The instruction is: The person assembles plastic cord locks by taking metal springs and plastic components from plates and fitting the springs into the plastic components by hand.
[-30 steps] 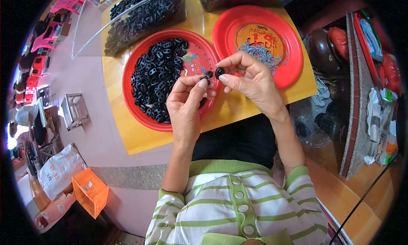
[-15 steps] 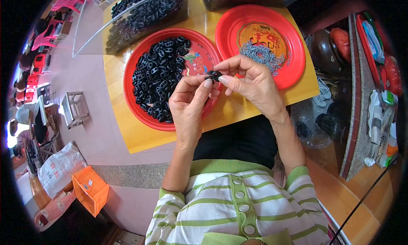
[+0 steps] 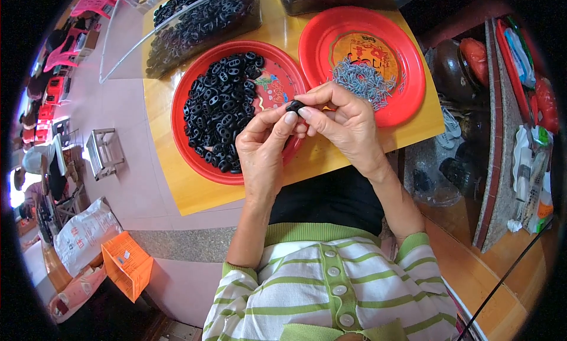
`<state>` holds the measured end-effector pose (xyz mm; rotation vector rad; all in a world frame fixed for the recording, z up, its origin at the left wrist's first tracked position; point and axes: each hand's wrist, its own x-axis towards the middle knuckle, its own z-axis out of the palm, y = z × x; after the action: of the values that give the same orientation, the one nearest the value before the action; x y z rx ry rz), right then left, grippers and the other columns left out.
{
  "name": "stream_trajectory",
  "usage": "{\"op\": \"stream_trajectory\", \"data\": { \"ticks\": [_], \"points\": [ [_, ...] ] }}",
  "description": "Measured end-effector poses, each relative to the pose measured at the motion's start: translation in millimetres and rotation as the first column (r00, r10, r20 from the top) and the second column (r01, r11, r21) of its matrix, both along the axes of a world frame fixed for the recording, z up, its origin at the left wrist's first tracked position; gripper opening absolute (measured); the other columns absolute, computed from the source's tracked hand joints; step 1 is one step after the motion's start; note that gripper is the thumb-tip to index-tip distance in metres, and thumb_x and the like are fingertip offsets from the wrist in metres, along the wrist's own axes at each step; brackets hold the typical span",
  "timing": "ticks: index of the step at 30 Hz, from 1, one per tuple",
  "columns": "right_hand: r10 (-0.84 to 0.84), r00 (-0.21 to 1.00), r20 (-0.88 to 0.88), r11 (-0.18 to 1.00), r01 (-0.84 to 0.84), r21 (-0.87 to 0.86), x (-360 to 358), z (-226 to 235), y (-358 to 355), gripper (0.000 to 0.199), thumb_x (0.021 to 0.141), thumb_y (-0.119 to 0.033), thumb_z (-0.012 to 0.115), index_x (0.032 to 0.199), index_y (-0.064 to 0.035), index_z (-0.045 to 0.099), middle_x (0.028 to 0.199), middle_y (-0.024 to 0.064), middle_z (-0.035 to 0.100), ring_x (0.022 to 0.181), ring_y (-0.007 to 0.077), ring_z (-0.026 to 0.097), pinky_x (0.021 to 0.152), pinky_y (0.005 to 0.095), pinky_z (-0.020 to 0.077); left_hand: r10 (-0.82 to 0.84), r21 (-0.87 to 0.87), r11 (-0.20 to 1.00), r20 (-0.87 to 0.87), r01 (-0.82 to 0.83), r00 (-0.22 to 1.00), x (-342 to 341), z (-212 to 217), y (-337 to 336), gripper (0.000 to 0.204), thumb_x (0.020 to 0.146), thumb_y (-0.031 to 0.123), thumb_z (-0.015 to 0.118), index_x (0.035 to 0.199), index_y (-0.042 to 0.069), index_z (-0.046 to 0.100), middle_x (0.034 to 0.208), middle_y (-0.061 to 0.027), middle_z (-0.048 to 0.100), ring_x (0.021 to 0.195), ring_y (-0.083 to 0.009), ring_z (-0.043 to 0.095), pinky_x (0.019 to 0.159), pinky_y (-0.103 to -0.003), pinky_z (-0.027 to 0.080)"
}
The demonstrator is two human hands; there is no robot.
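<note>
Both hands have drawn closer together since a second ago; the left hand (image 3: pixel 263 146) and right hand (image 3: pixel 345 125) pinch 1 small, black, rounded part (image 3: pixel 294 106) above the table's (image 3: pixel 177 193) near edge.

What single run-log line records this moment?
left hand: pinching black plastic piece | right hand: pinching same piece | below: red plate of black pieces | right: red plate of metal springs

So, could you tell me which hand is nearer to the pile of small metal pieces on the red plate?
Right. The right hand sits just below the metal pieces; the left hand is farther left.
</note>
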<state>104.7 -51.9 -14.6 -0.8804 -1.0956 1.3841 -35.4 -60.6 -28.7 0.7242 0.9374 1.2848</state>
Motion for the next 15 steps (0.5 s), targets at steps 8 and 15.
{"op": "stream_trajectory", "data": {
  "ticks": [8, 15],
  "points": [
    [-0.047, 0.981, 0.19, 0.989, 0.019, 0.147, 4, 5, 1, 0.016, 0.085, 0.001, 0.056, 0.1, 0.0007, 0.059, 0.089, 0.0046, 0.057, 0.072, 0.0084, 0.059, 0.064, 0.0203, 0.0513, -0.05, 0.016, 0.999, 0.065, 0.049, 0.997, 2, 8, 2, 0.012, 0.085, 0.004, 0.059, 0.094, -0.004, 0.061, 0.081, -0.0105, 0.065, 0.069, -0.0145, 0.063, 0.066, -0.025, 0.053],
    [-0.106, 0.938, 0.331, 0.988, 0.061, 0.142, 0, 23, -6, 0.022, 0.079, 0.003, 0.062, 0.1, -0.0022, 0.062, 0.094, 0.0042, 0.055, 0.077, 0.0084, 0.055, 0.068, 0.0206, 0.0478, 0.03, -0.104, 0.995, 0.307, 0.003, 0.951, 3, 6, 3, 0.01, 0.087, 0.009, 0.058, 0.091, 0.0, 0.061, 0.084, -0.0069, 0.064, 0.074, -0.0117, 0.06, 0.071, -0.026, 0.05]
  ]
}}
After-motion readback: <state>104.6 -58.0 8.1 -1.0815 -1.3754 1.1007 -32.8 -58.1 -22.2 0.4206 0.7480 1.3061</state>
